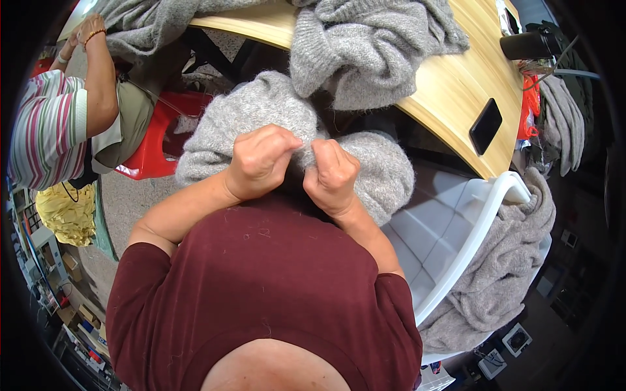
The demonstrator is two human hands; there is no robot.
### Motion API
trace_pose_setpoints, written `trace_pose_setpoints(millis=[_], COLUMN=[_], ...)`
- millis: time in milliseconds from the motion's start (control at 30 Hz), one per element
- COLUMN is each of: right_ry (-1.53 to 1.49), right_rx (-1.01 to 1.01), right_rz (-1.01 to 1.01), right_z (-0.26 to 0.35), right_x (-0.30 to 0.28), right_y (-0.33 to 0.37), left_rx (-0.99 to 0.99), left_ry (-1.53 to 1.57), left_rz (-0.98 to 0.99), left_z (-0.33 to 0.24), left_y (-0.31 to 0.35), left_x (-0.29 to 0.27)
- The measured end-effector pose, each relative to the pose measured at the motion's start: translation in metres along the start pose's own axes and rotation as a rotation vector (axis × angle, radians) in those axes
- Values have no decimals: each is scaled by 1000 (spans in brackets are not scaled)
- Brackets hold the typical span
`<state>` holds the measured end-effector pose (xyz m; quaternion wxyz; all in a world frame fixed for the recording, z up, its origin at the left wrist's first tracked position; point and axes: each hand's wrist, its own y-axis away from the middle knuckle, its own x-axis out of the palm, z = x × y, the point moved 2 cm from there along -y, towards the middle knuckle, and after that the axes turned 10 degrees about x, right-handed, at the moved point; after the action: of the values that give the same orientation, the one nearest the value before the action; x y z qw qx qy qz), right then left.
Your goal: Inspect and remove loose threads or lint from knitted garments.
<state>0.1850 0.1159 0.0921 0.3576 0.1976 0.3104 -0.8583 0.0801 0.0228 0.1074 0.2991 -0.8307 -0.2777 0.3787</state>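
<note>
A fuzzy light grey knitted garment [261, 98] lies bunched across my lap, with another bulge of grey knit to the right of my hands. My left hand [264, 161] is closed in a pinch just over the knit, thumb and forefinger together. Close beside it, my right hand [332, 176] is curled the same way, its fingertips a small gap from the left ones. What the fingertips pinch, perhaps a thread or a bit of the knit, is too small to make out. Ahead, a second grey knitted piece [378, 52] hangs over the table's near edge.
A phone [486, 126] and a black cylinder [531, 45] lie on the wooden table [450, 98]. At right stands a white plastic basket [466, 251] with grey knitwear [495, 280] over its side. At left, another person [62, 124] handles grey knit beside a red stool [153, 146].
</note>
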Motion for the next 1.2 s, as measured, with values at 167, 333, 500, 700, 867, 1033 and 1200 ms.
trace_pose_setpoints(millis=[167, 333, 500, 700, 867, 1033, 1200], right_ry=[98, 92, 150, -117, -623, -238, 151], right_rx=[-38, 14, 342, 85, 578, 276, -19], right_rz=[-73, -97, -45, 223, 396, 317, -4], right_z=[1, -11, -41, -5, -26, -17, -5], right_x=[1, 1, -27, -9, 32, 33, -18], right_y=[-8, -8, -8, -24, 2, 0, 4], left_rx=[95, 79, -371, -680, -466, -979, -1265], left_ry=[-45, -93, -19, 402, 218, 597, 1097], left_rz=[6, 43, 222, 235, 160, 358, -26], left_z=[-6, -2, 21, 23, 16, 21, 39], left_y=[-5, -1, 10, 3, 1, 11, 20], left_x=[3, 5, -7, -4, -7, -8, -7])
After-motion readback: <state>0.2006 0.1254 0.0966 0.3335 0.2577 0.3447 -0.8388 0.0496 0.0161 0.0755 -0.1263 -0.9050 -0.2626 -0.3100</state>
